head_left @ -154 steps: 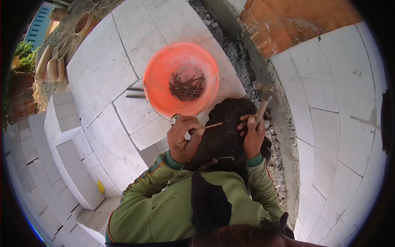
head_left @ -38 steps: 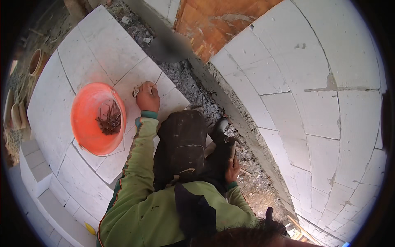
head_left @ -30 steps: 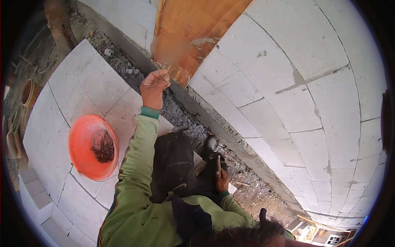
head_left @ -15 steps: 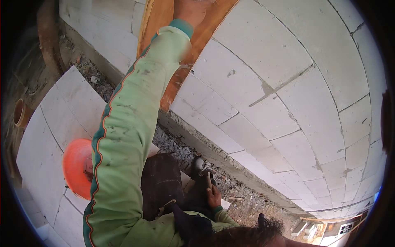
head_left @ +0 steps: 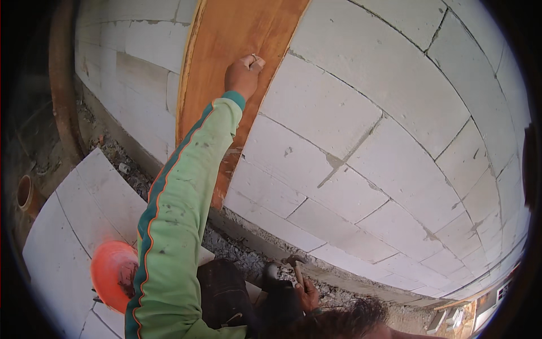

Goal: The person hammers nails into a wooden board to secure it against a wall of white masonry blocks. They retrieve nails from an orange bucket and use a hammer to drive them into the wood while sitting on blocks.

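Observation:
My left hand (head_left: pixel 244 77) reaches forward in a green sleeve to a tall varnished wooden board (head_left: pixel 237 34) set in the wall. Its fingers are pinched together against or just in front of the board's face. What they pinch, if anything, is too small to make out. Low down near my legs, my right hand (head_left: pixel 307 296) is wrapped round the wooden handle of a hammer (head_left: pixel 298 273). The hammer's dark metal head points up, close to the foot of the wall and well apart from the board.
Pale block walls (head_left: pixel 316 101) stand on both sides of the board, above a rough concrete base. At left, an orange bucket (head_left: pixel 104 271) with dark contents sits on white blocks (head_left: pixel 62 231). Beyond are a clay-coloured pipe (head_left: pixel 25 192) and a brown post (head_left: pixel 63 85). Rubble covers the ground.
My view has tilted up, bringing more of the board into sight. My left hand, cut off by the top edge before, now shows whole. The hammer head shows more clearly, turned upward.

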Demonstrator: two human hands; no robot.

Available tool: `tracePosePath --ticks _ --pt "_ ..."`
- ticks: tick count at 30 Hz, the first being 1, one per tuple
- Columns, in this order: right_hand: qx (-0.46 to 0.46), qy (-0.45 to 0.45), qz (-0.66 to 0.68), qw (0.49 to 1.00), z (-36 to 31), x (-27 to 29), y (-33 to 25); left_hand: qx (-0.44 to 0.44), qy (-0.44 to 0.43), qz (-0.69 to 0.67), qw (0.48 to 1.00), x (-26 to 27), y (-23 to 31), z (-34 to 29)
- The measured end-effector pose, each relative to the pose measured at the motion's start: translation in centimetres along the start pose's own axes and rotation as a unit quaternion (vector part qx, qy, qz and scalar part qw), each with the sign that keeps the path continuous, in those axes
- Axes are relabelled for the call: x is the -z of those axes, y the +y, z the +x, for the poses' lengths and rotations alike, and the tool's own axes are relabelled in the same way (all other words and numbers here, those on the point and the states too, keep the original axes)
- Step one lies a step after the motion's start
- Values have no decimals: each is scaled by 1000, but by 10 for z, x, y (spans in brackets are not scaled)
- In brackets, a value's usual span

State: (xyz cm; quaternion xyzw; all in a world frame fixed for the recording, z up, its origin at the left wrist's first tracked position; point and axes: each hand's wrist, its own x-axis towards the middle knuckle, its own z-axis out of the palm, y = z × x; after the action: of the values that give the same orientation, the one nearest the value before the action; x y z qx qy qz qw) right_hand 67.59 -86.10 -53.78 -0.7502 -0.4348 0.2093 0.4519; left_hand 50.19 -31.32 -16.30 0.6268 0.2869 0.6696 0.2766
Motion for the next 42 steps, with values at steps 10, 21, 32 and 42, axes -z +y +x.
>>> tracePosePath --ticks 10,21,32,42 --pt "-51 -31 -23 998 -6 -28 -23 63 -49 -45 996 53 -20 -40" --pt "-89 -75 74 990 0 -29 -43 211 -59 30 975 95 -125 -139" --pt "-89 -104 -115 984 -76 -14 84 410 98 -59 905 128 -258 -330" --pt "-106 -148 -234 955 -51 -30 92 372 -95 223 896 133 -228 -416"
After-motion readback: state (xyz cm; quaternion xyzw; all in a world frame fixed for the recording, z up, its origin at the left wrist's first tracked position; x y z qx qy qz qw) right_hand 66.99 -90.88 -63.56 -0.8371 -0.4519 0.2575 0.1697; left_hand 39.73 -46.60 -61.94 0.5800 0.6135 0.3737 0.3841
